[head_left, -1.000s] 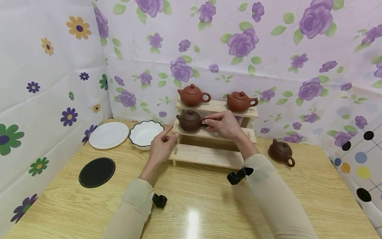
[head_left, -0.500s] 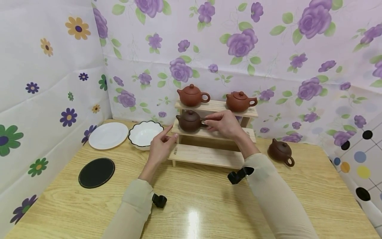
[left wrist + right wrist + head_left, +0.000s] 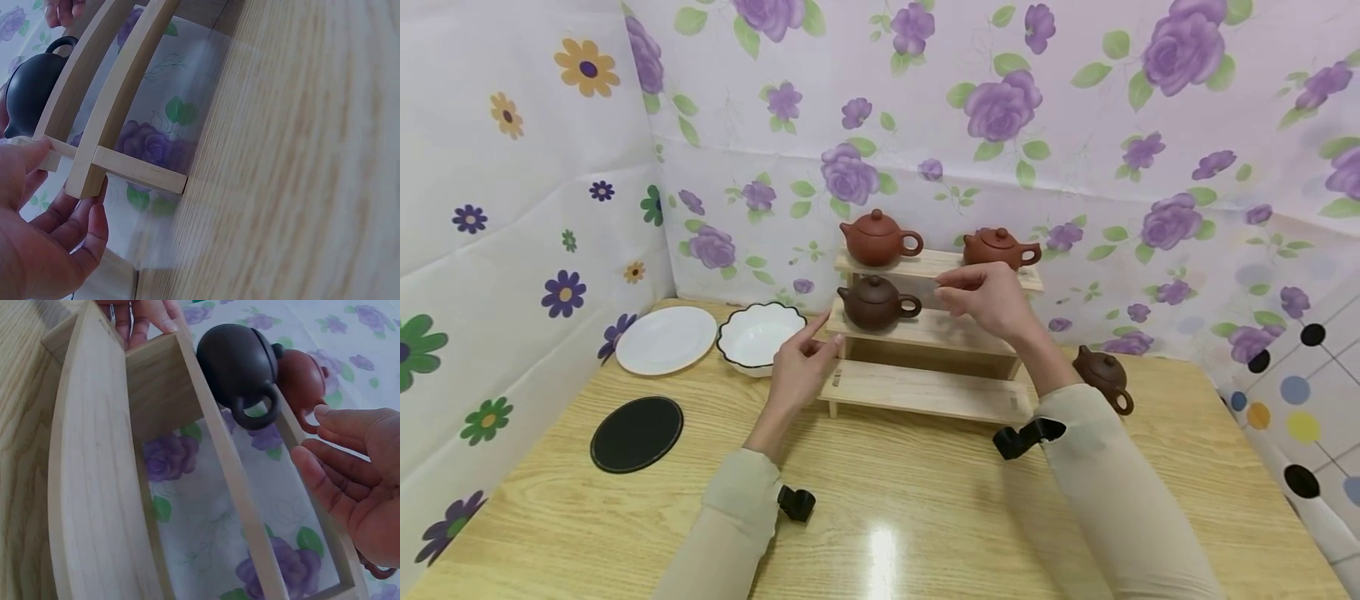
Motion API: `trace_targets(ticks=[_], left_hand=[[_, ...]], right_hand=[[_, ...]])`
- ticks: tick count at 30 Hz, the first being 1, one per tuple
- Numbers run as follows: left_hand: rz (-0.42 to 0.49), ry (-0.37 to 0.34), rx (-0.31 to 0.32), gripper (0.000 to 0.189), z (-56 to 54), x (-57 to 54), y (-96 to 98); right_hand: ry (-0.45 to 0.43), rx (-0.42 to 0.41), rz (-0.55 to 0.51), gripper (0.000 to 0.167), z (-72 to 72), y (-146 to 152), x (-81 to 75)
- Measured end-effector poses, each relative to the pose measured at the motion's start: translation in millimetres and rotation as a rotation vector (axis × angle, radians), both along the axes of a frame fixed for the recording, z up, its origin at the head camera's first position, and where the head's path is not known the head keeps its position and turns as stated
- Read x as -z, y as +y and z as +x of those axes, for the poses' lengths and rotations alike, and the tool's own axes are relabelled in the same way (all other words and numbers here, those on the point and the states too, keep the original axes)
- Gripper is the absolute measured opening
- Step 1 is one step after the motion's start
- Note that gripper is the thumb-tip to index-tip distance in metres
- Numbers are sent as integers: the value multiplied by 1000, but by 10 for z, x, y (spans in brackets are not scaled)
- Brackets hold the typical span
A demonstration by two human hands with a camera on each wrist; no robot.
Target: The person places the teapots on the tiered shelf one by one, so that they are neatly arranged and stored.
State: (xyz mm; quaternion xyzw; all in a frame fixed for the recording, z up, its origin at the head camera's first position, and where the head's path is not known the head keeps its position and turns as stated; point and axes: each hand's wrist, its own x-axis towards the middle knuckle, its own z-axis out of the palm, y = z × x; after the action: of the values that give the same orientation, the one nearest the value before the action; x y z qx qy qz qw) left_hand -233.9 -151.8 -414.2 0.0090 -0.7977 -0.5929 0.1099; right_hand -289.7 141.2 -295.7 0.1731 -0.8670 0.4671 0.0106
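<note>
A dark brown teapot (image 3: 872,305) stands upright at the left end of the middle tier of a wooden three-tier shelf (image 3: 928,388). My left hand (image 3: 799,367) grips the shelf's left end; the left wrist view shows its thumb and curled fingers against the wood. To the right of the dark teapot, my right hand (image 3: 992,304) is held above the middle tier, its fingertips apart from the handle. In the right wrist view nothing sits between that thumb and fingers (image 3: 325,478). Two reddish teapots, a left one (image 3: 876,238) and a right one (image 3: 996,248), occupy the top tier.
Another dark brown teapot (image 3: 1101,372) rests on the table right of the shelf, partly behind my right forearm. To the left are a white plate (image 3: 666,340), a scalloped white bowl (image 3: 760,336) and a round black mat (image 3: 637,434). Flowered cloth (image 3: 730,125) hangs behind.
My right hand has let go of the dark teapot's handle and moved to the right and slightly up. The teapot stays on the middle tier, and my left hand keeps its place.
</note>
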Motion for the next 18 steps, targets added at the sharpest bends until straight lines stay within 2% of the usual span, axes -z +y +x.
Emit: trace_targets(ticks=[8,18], left_hand=[[7,3,-1,52,3,-1,11],[-9,3,-11,52,-13,23,19]], right_hand=[[10,61,-54,34,81,273,-57],[-14,115,-24,40,185,770,50]])
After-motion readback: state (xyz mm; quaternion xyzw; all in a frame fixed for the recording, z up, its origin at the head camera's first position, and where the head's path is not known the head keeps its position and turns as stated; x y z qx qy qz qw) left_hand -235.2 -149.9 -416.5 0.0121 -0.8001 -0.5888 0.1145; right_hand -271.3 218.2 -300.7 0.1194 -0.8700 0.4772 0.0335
